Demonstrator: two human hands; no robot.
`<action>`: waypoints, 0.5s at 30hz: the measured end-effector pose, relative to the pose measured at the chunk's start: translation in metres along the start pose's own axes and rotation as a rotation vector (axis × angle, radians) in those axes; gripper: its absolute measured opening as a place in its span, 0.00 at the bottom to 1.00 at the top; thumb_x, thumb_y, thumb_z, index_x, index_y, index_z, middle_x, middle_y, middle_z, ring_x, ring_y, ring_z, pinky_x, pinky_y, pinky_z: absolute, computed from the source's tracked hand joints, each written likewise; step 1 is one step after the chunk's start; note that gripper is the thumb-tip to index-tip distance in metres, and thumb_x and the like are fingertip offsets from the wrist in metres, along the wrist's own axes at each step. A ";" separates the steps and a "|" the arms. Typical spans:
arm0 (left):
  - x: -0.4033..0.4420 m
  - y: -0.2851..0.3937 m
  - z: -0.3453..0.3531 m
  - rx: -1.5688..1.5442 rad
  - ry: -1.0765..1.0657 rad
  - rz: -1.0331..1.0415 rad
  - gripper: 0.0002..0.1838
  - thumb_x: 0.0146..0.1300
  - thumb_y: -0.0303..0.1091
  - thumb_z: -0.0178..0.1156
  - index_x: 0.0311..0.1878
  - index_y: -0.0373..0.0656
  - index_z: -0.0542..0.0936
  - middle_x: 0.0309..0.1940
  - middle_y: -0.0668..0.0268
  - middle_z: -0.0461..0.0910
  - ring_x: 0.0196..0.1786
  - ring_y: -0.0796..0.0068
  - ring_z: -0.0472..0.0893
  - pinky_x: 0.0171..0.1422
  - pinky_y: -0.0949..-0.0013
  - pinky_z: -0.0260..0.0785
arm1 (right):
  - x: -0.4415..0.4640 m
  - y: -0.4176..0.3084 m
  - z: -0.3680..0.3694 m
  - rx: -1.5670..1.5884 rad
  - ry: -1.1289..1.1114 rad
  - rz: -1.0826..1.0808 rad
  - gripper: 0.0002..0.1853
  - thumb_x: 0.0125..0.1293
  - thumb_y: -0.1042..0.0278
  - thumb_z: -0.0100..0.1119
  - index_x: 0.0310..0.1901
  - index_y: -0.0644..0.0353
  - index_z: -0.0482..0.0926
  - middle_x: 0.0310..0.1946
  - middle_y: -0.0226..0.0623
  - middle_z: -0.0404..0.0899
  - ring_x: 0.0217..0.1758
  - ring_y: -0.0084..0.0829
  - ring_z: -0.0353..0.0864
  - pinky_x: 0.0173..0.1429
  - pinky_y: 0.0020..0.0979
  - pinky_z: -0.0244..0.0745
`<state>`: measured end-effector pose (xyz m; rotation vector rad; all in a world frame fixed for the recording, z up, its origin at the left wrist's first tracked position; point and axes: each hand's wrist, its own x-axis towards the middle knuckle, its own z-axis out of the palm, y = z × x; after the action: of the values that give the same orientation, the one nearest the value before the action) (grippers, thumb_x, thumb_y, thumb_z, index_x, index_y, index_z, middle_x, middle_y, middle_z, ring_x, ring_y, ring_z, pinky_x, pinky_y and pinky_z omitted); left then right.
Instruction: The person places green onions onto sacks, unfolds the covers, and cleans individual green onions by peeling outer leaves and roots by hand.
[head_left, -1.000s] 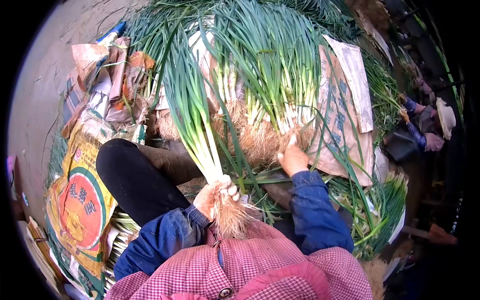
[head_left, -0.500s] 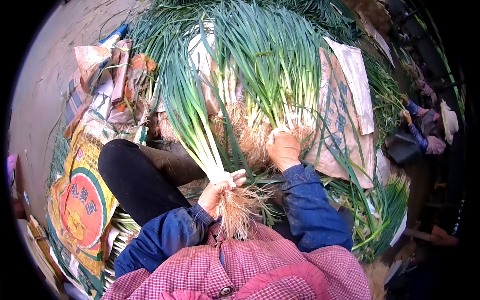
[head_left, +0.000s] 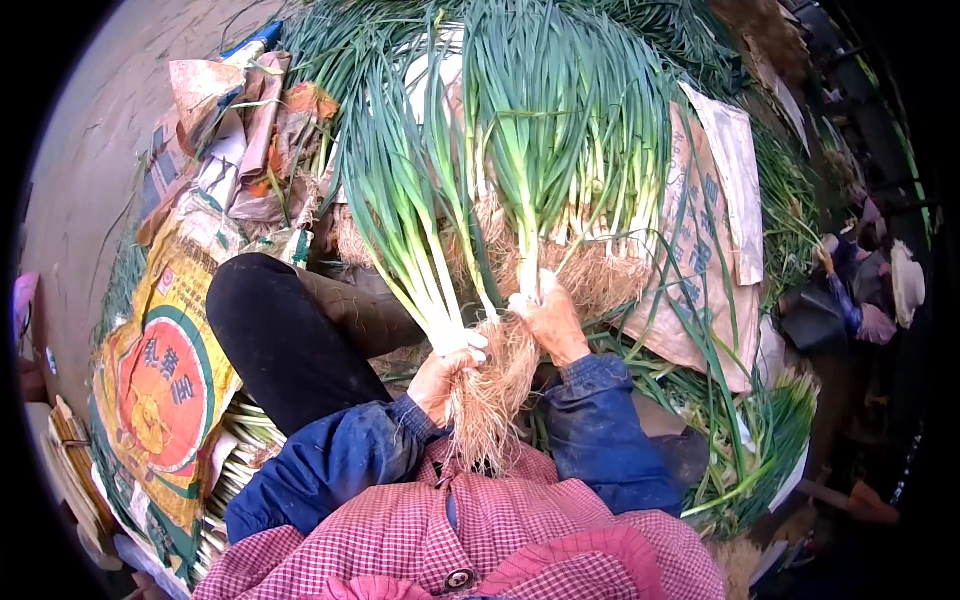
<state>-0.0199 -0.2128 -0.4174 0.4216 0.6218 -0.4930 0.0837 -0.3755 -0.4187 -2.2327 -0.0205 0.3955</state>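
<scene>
My left hand (head_left: 440,385) is closed around the white lower stems of a bunch of green garlic (head_left: 425,265), its brown roots hanging over my lap. To the right, my right hand (head_left: 553,318) is wrapped around the stem bases of a smaller clump of green garlic (head_left: 527,225). The roots of both bunches meet between my hands, and the long leaves point away from me. Just beyond lies a wide pile of green garlic (head_left: 600,170) with a mat of tangled roots facing me.
A yellow printed sack (head_left: 165,370) lies at left beside my bent knee (head_left: 285,330). Brown paper sacking (head_left: 690,260) and loose leaves (head_left: 760,460) are at right. Crumpled wrappers (head_left: 255,130) lie at upper left. Another person (head_left: 850,280) is at far right.
My right hand has come toward me from the pile, bringing a clump of green garlic close to the bunch in my left hand. The left hand keeps its hold.
</scene>
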 end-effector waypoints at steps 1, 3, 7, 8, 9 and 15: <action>0.000 -0.002 0.004 -0.042 0.072 0.018 0.14 0.50 0.18 0.51 0.43 0.34 0.74 0.30 0.65 0.76 0.33 0.74 0.77 0.38 0.70 0.74 | 0.006 0.007 -0.003 -0.082 0.070 0.168 0.28 0.56 0.66 0.59 0.58 0.66 0.65 0.39 0.44 0.76 0.42 0.35 0.75 0.48 0.37 0.69; -0.005 -0.001 0.003 -0.086 0.050 -0.036 0.14 0.50 0.18 0.52 0.43 0.33 0.74 0.30 0.64 0.76 0.26 0.76 0.76 0.31 0.72 0.73 | 0.004 0.019 -0.011 -0.840 0.445 0.075 0.30 0.56 0.63 0.57 0.59 0.64 0.63 0.42 0.45 0.72 0.46 0.39 0.72 0.46 0.46 0.69; -0.004 0.002 0.010 -0.009 0.105 -0.044 0.14 0.51 0.18 0.51 0.44 0.32 0.73 0.29 0.64 0.76 0.24 0.77 0.76 0.27 0.75 0.72 | -0.001 -0.056 -0.008 -0.397 -0.077 0.200 0.19 0.63 0.52 0.53 0.47 0.56 0.74 0.35 0.39 0.75 0.36 0.35 0.74 0.42 0.37 0.70; -0.004 -0.001 0.007 -0.002 0.106 -0.044 0.14 0.51 0.18 0.51 0.44 0.32 0.73 0.29 0.64 0.76 0.24 0.77 0.76 0.27 0.75 0.72 | 0.015 -0.035 0.017 -0.416 -0.230 0.071 0.19 0.64 0.48 0.50 0.46 0.55 0.76 0.27 0.36 0.76 0.30 0.33 0.75 0.42 0.37 0.71; -0.001 -0.004 0.000 -0.059 0.063 -0.061 0.15 0.51 0.18 0.52 0.44 0.32 0.74 0.29 0.64 0.76 0.24 0.77 0.76 0.27 0.76 0.72 | 0.024 -0.016 0.040 -0.504 -0.222 -0.089 0.17 0.64 0.52 0.52 0.43 0.58 0.78 0.29 0.35 0.78 0.32 0.26 0.75 0.43 0.36 0.71; 0.002 -0.002 -0.025 -0.103 -0.007 -0.047 0.12 0.54 0.22 0.52 0.43 0.33 0.72 0.33 0.58 0.78 0.35 0.67 0.82 0.38 0.67 0.79 | -0.003 0.000 0.068 -0.018 -0.281 -0.371 0.14 0.63 0.59 0.48 0.32 0.58 0.81 0.27 0.41 0.80 0.27 0.36 0.79 0.27 0.34 0.70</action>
<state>-0.0310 -0.2020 -0.4375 0.3083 0.6481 -0.5050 0.0612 -0.3253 -0.4582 -2.1147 -0.5794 0.4986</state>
